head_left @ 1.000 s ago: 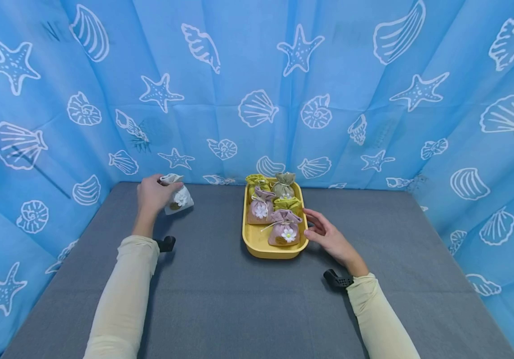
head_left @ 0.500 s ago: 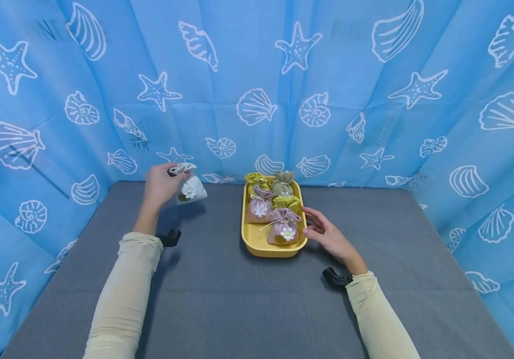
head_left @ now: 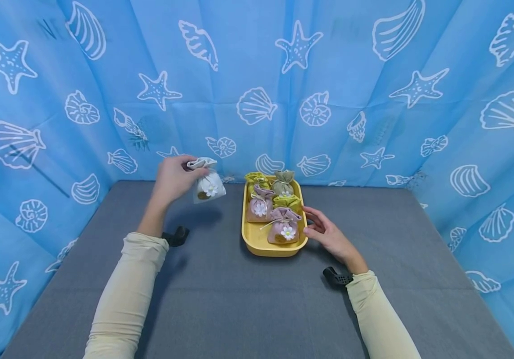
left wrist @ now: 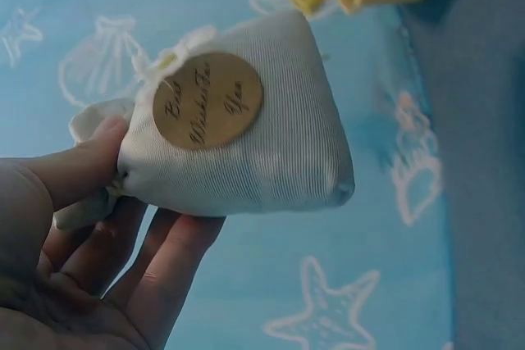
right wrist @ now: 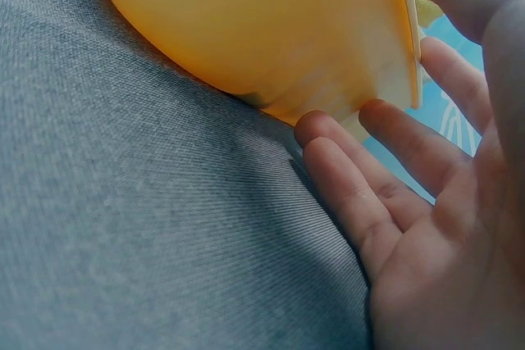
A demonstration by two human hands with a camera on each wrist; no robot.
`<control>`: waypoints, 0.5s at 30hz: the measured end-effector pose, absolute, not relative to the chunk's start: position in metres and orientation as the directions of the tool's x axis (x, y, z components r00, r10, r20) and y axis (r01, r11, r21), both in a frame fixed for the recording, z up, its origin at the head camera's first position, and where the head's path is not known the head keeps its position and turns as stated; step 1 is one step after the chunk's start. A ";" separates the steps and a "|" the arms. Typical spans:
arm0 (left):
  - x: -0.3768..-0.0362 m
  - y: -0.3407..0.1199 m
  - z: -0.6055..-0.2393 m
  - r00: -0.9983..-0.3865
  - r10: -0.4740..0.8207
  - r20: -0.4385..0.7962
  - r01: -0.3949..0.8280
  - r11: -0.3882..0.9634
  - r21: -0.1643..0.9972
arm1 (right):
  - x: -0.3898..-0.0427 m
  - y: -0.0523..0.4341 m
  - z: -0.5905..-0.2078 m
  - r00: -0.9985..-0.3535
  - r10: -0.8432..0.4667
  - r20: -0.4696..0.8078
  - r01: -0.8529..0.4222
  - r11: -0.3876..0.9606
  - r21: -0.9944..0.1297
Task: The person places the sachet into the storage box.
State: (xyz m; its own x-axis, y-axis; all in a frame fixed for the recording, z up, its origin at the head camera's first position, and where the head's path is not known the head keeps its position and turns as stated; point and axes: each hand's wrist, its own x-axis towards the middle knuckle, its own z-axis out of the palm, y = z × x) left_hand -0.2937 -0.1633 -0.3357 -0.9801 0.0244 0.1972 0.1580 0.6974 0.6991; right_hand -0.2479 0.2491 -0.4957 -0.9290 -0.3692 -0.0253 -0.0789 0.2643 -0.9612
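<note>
A white pouch (head_left: pixel 208 185) is pinched at its gathered neck by the left hand (head_left: pixel 172 178) and held in the air above the grey tabletop (head_left: pixel 221 299), just left of the yellow tray (head_left: pixel 257 239) (a round tag and a white flower are seen on its front). Inside the tray, pink pouches (head_left: pixel 283 228) and green ones are packed together. At the tray's right wall the right hand (head_left: pixel 326 235) is rested, its grip apart, fingers straight against the tray's side.
</note>
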 end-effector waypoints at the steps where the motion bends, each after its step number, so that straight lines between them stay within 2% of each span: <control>1: -0.293 -0.160 -0.334 -0.979 0.028 0.200 0.163 0.695 0.701 | -0.248 0.249 -0.496 -0.929 -0.369 -0.025 -0.079 0.263 -0.962; 15: -0.273 -0.117 -0.318 -0.962 0.152 0.225 0.269 0.649 0.712 | -0.247 0.250 -0.497 -0.929 -0.369 -0.014 -0.092 0.267 -0.959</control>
